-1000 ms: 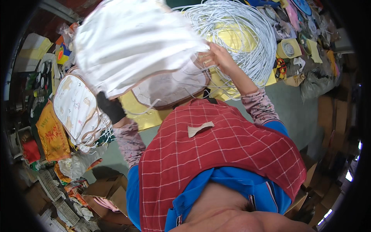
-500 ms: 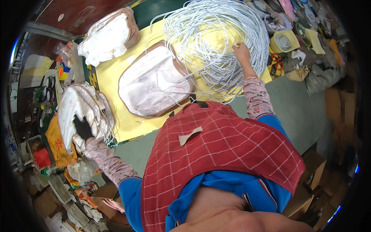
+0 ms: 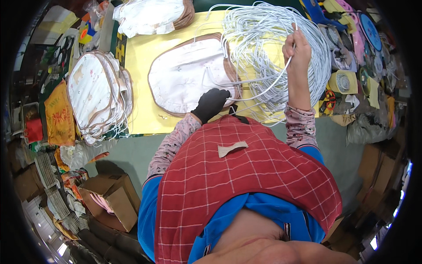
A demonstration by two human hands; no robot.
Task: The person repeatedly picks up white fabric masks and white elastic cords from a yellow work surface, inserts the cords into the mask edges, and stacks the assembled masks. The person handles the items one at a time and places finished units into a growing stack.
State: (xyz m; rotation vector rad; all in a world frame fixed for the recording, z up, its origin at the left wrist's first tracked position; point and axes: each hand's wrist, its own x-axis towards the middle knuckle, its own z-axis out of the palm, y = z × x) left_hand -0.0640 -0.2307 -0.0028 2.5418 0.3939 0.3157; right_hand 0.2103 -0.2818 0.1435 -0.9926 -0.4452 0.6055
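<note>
In my bare right hand, the fingers are closed on a white cord at the far right of the table. This cord curves down to my left hand, which wears a black glove and pinches its other visible stretch. My left hand rests over the near edge of a stack of pale printed fabric pieces with brown edging and rounded outlines. Beneath and around my right hand lies a large loose coil of white cords. Several cord ends from the coil reach across the fabric stack.
Another stack of edged fabric pieces, with cords hanging off it, lies at the left. A further pile sits at the back. Yellow sheeting covers the table. Tubs and tools crowd the right; a cardboard box stands lower left.
My left hand has left the left-hand fabric stack, moved right and taken hold of a cord. My right hand has lifted a cord off the coil. The view has shifted.
</note>
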